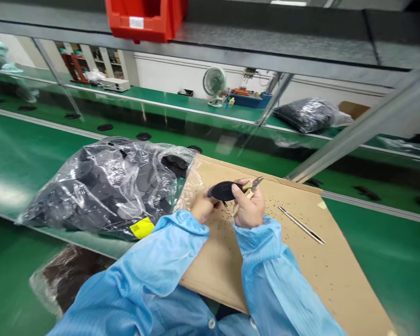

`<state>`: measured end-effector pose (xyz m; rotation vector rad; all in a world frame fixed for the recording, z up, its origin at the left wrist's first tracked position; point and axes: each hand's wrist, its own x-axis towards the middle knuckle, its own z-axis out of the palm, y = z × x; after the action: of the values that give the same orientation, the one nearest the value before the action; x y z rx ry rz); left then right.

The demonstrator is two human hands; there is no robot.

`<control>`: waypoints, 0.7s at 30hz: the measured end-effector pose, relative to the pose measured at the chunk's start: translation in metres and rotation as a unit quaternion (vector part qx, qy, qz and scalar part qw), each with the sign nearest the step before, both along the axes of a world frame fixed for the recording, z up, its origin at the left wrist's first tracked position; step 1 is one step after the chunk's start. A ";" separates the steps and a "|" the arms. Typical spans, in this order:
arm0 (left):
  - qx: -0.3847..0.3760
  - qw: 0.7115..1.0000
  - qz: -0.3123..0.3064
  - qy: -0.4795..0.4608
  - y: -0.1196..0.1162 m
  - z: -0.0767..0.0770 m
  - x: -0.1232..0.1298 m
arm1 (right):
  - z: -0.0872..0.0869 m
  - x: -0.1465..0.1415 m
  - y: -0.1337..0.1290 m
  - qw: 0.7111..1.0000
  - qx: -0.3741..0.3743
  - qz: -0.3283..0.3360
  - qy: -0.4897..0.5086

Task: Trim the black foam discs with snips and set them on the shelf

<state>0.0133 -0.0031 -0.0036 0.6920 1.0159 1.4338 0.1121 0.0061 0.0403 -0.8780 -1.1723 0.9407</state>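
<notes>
My left hand [202, 206] is closed on the left edge of a round, flat black plastic disc [224, 191], held up over a cardboard sheet [213, 266]. My right hand [251, 210] grips nippers [256, 182] with cream handles, their metal jaws pointing up and to the right, away from the disc. The right thumb also presses on the disc's right edge. Small black scraps lie scattered on the cardboard under and around both hands. To the right of them lies a slim, light-coloured tool with a dark strip [301, 225], perhaps a cutter knife.
A big clear plastic bag [108, 186] full of black discs lies left of the cardboard. Beyond, several black pieces rest on a green conveyor belt [122, 129]. Overhead runs a shelf with a red bin [143, 28]; a slanted metal post [357, 135] stands at right.
</notes>
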 end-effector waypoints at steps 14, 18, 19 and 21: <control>0.026 0.995 -0.095 -0.008 -0.005 -0.001 -0.001 | -0.050 0.033 0.003 0.993 -0.056 -0.051 -0.095; 0.060 0.996 -0.054 -0.040 -0.003 0.000 -0.004 | -0.045 0.035 -0.003 0.987 -0.038 0.037 -0.152; 0.063 0.996 -0.049 -0.050 -0.002 0.000 -0.005 | -0.044 0.035 -0.004 0.985 -0.039 0.060 -0.155; 0.061 0.995 -0.046 -0.067 0.000 -0.002 -0.008 | -0.042 0.035 -0.004 0.981 -0.043 0.097 -0.163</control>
<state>0.0055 -0.0031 -0.0052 0.7126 0.7885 1.4492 0.1474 0.0017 -0.0014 -1.0272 -1.5295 1.0371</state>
